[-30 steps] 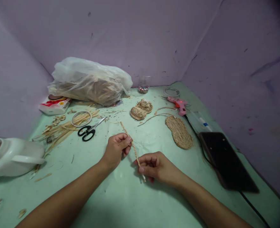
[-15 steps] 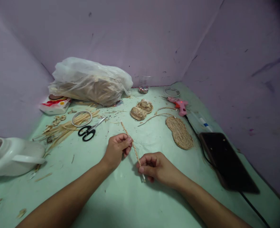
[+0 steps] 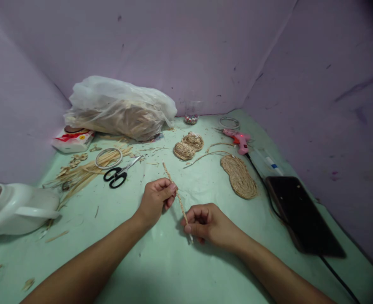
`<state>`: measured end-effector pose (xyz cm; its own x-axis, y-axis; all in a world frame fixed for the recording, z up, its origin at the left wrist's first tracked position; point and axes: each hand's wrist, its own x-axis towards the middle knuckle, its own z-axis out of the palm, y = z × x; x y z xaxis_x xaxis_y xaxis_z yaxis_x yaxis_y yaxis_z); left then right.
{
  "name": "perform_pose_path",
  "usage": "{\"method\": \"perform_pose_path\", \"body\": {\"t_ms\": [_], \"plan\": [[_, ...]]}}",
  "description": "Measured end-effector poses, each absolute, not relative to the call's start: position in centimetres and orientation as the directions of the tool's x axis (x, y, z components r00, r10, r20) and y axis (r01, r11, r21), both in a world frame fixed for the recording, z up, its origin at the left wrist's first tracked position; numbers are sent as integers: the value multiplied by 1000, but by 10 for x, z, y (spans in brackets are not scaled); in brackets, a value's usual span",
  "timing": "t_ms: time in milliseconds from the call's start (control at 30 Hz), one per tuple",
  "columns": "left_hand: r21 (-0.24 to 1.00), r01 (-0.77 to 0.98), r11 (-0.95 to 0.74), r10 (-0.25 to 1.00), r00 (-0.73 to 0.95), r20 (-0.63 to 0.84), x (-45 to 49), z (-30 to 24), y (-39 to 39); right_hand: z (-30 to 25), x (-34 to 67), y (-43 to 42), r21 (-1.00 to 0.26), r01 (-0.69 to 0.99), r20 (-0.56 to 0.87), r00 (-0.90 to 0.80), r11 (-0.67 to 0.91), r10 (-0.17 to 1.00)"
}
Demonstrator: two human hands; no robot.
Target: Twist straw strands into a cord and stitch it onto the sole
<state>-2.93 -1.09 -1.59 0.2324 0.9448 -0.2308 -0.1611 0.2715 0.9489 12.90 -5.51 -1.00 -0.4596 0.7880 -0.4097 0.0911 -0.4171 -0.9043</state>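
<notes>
A thin braided straw strand (image 3: 177,195) is held between both hands above the green counter (image 3: 161,261), near its front middle. The left hand (image 3: 156,197) is pinched on the strand's middle part, fingertips (image 3: 171,188) closed over it. The right hand (image 3: 207,221) is clenched around the lower part, a short end sticking out below the fist. The upper end of the strand points away toward the back of the counter, tilted left.

Black-handled scissors (image 3: 120,173) are lying left of the left hand, well apart, just beside a bundle of loose straw (image 3: 82,173) with a metal ring (image 3: 108,158) on it. A plastic bag of straw (image 3: 120,109) is set at the back left, a white box (image 3: 73,139) beside it. A white jug (image 3: 15,209) is seen at the left edge. A woven oval mat (image 3: 239,176) is lying right of the hands, two small woven coils (image 3: 188,146) behind. A pink glue gun (image 3: 237,138) is placed at the back right, a dark tablet (image 3: 302,213) near the right edge.
</notes>
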Motion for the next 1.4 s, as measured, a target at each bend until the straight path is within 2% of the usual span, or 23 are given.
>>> {"method": "perform_pose_path", "body": {"t_ms": [200,433,567,800,1400], "plan": [[954,-171,248,941,277,-195,-30,-15,-11,-10,129,-56,-904,85,-409,-453,-419,792],[967,-13,253,863,456,-220,-31,-12,-19,-12,131,-56,-909,66,-391,-470,-410,791],[963,49,263,868,423,-259,-30,-11,-20,-13,130,-56,-910,80,-395,-468,-408,790],[961,51,272,898,346,-273,-27,-11,-20,-12,130,-57,-912,85,-393,-459,-401,797],[961,45,271,896,354,-269,-28,-13,-20,-13,131,-57,-912,91,-394,-460,-399,796]]}}
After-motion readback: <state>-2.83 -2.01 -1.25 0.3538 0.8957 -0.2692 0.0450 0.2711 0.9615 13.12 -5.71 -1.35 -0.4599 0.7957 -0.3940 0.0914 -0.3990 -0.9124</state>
